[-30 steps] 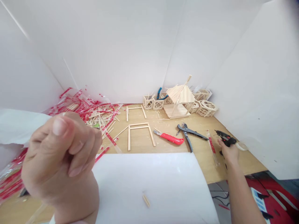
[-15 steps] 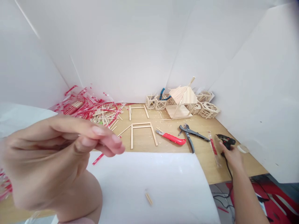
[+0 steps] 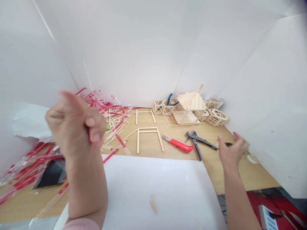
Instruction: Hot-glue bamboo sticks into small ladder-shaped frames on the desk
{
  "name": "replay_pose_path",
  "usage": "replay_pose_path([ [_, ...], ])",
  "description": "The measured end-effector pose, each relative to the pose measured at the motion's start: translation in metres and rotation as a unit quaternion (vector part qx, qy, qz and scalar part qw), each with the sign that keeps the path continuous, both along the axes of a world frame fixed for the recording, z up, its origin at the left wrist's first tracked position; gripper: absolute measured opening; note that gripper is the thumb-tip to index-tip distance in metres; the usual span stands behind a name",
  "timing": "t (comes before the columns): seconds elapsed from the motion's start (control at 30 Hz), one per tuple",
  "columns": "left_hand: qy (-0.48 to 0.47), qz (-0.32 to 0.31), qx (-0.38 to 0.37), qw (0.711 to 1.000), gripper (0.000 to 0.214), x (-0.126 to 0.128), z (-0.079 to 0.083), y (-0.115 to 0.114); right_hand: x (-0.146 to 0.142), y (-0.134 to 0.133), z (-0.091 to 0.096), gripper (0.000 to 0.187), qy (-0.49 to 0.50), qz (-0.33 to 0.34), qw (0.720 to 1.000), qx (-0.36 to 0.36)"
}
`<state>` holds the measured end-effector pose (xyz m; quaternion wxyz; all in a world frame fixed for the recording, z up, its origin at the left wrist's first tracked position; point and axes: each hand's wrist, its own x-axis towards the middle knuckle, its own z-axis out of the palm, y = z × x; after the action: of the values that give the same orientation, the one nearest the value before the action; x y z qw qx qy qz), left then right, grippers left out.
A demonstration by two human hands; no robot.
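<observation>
My left hand (image 3: 76, 124), blurred, is raised at the left in front of the heap of wrappers. Its fingers are curled, with one digit pointing up; whether anything is inside I cannot see. At the right, my right hand (image 3: 233, 150) has its fingers apart, beside a black glue gun (image 3: 228, 144) mostly hidden behind it. Left of that hand lie dark-handled cutters (image 3: 198, 142) and a red utility knife (image 3: 179, 144). Two short wooden sticks (image 3: 153, 206) lie on the white board (image 3: 134, 182). Beyond the board are two three-sided stick frames (image 3: 147, 129).
Red-and-clear wrapper strips (image 3: 122, 143) and loose sticks (image 3: 112, 123) are heaped at the left. A small roofed stick house (image 3: 192, 102) stands at the back, with several lattice stick boxes (image 3: 217, 117) around it. A tape roll (image 3: 253, 159) lies by the right wall (image 3: 271, 127).
My right hand has come off the glue gun and opened. My left hand has drawn back and turned upward. The wrapper beside the glue gun is gone; one shows near the stick heap.
</observation>
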<state>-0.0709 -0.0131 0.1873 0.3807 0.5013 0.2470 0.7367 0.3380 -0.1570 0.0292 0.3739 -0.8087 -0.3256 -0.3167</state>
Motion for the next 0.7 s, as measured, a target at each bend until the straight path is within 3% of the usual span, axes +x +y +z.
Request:
replay_pose_path([
  [0.03, 0.017, 0.029, 0.036, 0.999, 0.044, 0.001, -0.006, 0.015, -0.009, 0.013, 0.004, 0.054, 0.018, 0.031, 0.999, -0.009],
  [0.1, 0.127, 0.05, 0.033, 0.99, 0.023, 0.002, -0.022, 0.048, -0.029, 0.042, 0.008, 0.045, 0.036, 0.096, 0.994, -0.028],
  [0.13, 0.189, 0.052, 0.035, 0.98, 0.045, 0.003, -0.031, 0.065, -0.038, 0.057, 0.007, 0.042, 0.032, 0.133, 0.99, -0.038],
  [0.2, 0.352, 0.117, 0.026, 0.928, 0.083, 0.007, -0.052, 0.096, -0.058, 0.09, 0.003, 0.035, 0.033, 0.213, 0.973, -0.085],
  [0.27, 0.481, 0.167, -0.014, 0.861, 0.073, 0.016, -0.077, 0.121, -0.079, 0.125, -0.005, 0.03, 0.071, 0.282, 0.943, -0.162],
  [0.3, 0.532, 0.145, -0.034, 0.833, 0.058, 0.023, -0.091, 0.131, -0.089, 0.143, -0.01, 0.03, 0.1, 0.306, 0.923, -0.212],
  [0.37, 0.582, 0.068, -0.084, 0.806, 0.034, 0.04, -0.122, 0.145, -0.109, 0.181, -0.019, 0.03, 0.149, 0.304, 0.883, -0.326],
  [0.4, 0.59, 0.05, -0.116, 0.798, 0.031, 0.048, -0.137, 0.15, -0.117, 0.199, -0.023, 0.028, 0.158, 0.299, 0.873, -0.35],
  [0.53, 0.622, 0.071, -0.217, 0.749, 0.033, 0.073, -0.19, 0.159, -0.139, 0.258, -0.035, 0.032, 0.178, 0.26, 0.863, -0.395],
  [0.6, 0.621, 0.067, -0.222, 0.748, 0.033, 0.076, -0.206, 0.163, -0.144, 0.277, -0.039, 0.036, 0.19, 0.235, 0.862, -0.406],
  [0.7, 0.614, 0.049, -0.226, 0.755, 0.027, 0.073, -0.218, 0.17, -0.149, 0.293, -0.043, 0.032, 0.208, 0.218, 0.86, -0.413],
])
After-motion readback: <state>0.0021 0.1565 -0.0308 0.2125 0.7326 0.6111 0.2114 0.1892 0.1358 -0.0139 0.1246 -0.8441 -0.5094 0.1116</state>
